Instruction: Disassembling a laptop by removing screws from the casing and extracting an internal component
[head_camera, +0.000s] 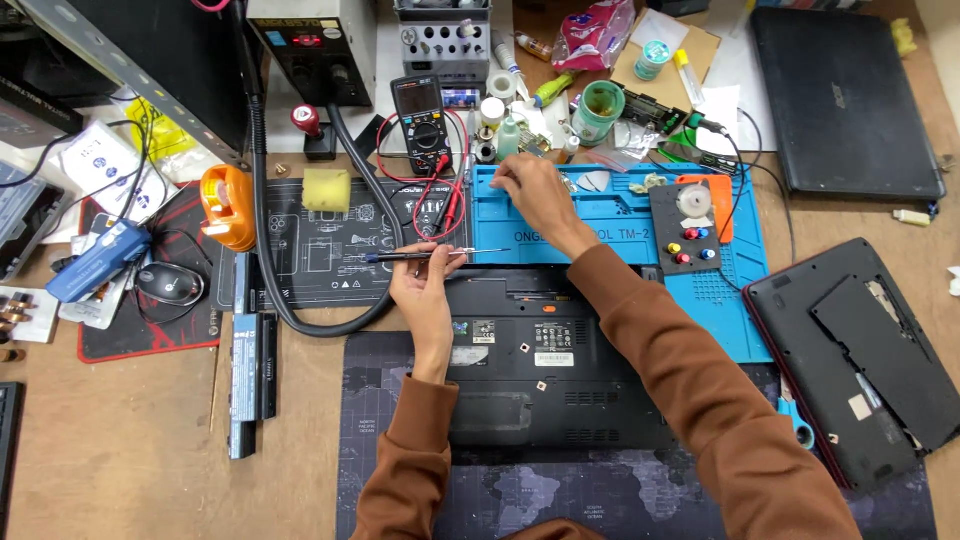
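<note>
Cluttered wooden workbench (130, 440), seen from above, w/ repair gear all over. Far left: blue tool (95, 262), computer mouse (168, 284) on a dark pad, orange tape dispenser (228, 205). A long black battery pack (252, 380) lies on the bare wood, apart from the laptop. Next over, black hose (262, 215) curves down across a printed black mat (320, 245) w/ a yellow sponge (327, 189) on it. Multimeter (421, 112) stands behind, red leads trailing.

Centre: black laptop (545, 370) lies bottom-up on a dark map-print mat (600, 495), straight in front of the person. Judging by the battery already out & a few small light squares on the base, opening-up looks begun, but the bottom cover appears on yet; how many screws remain, can't tell.

Left hand (425, 290) is raised over the laptop's rear edge, wrist bent back, thumb & fingers pinching a slim screwdriver (432, 255) held about level, tip pointing right. Right hand (532, 192) reaches fwd w/ arm stretched out, fingertips pressed together on the blue silicone mat (610, 225), seemingly on something tiny; too small to tell what.

Right: second dark laptop base (860, 350) beside the mat, closed black laptop (845, 100) at top right.
</note>
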